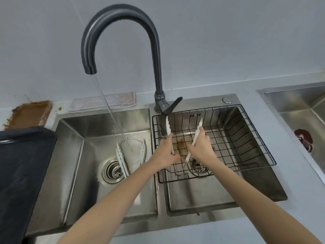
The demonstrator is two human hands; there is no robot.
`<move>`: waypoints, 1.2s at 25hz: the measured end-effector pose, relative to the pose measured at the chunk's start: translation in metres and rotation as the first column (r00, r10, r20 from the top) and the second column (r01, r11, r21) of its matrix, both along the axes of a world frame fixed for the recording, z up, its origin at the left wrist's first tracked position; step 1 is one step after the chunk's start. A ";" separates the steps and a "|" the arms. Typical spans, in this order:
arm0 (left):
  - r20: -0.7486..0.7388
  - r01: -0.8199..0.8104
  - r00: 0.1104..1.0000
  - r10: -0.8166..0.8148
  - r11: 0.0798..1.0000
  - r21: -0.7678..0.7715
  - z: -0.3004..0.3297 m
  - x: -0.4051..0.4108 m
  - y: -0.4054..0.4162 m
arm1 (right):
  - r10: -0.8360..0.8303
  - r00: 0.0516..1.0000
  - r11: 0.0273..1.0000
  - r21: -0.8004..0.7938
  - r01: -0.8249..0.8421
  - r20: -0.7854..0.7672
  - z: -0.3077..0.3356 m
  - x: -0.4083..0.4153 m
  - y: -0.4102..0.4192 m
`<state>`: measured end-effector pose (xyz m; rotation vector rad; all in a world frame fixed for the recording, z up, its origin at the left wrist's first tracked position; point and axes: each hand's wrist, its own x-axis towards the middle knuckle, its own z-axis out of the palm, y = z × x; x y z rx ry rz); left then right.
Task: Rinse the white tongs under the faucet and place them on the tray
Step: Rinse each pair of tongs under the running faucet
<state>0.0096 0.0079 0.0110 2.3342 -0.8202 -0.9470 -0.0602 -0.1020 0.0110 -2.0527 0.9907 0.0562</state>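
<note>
I hold a pair of white tongs over the wire basket (pixel 255 152) in the right sink basin. My left hand (pixel 168 153) grips one arm of the tongs (pixel 168 128), and my right hand (pixel 200 147) grips the other arm (pixel 197 134). Both tips point up and away from me, spread apart. The grey faucet (pixel 121 20) arches over the left basin, and a thin stream of water (pixel 112 113) runs from its spout. Another pair of white tongs (pixel 121 159) lies in the left basin under the stream. A dark tray (pixel 19 166) lies on the counter at the left.
The left basin has a round drain strainer (pixel 112 170). The faucet lever (pixel 173 105) points right at the basins' divider. A folded cloth (pixel 103 102) lies behind the left basin, a brown stained patch (pixel 29 113) at far left. A second sink (pixel 302 106) sits at right.
</note>
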 end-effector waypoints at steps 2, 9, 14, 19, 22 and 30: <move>0.020 -0.037 0.999 0.037 0.999 -0.016 0.006 0.006 0.020 | 0.014 0.998 1.000 0.020 -0.015 0.059 0.006 0.007 0.015; 0.054 -0.195 0.978 0.200 0.976 -0.094 0.010 0.025 0.088 | 0.029 0.987 0.985 0.161 -0.055 0.157 0.007 0.041 0.077; -0.083 -0.470 0.883 0.462 0.866 -0.171 -0.003 0.054 0.124 | 0.030 0.985 0.974 0.217 -0.068 0.172 0.006 0.061 0.111; -0.288 -0.632 0.761 0.581 0.764 -0.129 -0.008 0.082 0.135 | 0.073 0.975 0.981 0.163 -0.109 0.212 0.007 0.079 0.127; -0.360 -0.676 0.712 0.603 0.727 -0.121 -0.008 0.099 0.134 | 0.072 0.976 0.983 0.153 -0.104 0.204 0.006 0.091 0.129; -0.722 -0.843 0.455 0.521 0.513 -0.162 -0.001 0.138 0.107 | 0.080 0.993 0.963 0.252 -0.098 0.082 -0.009 0.105 0.119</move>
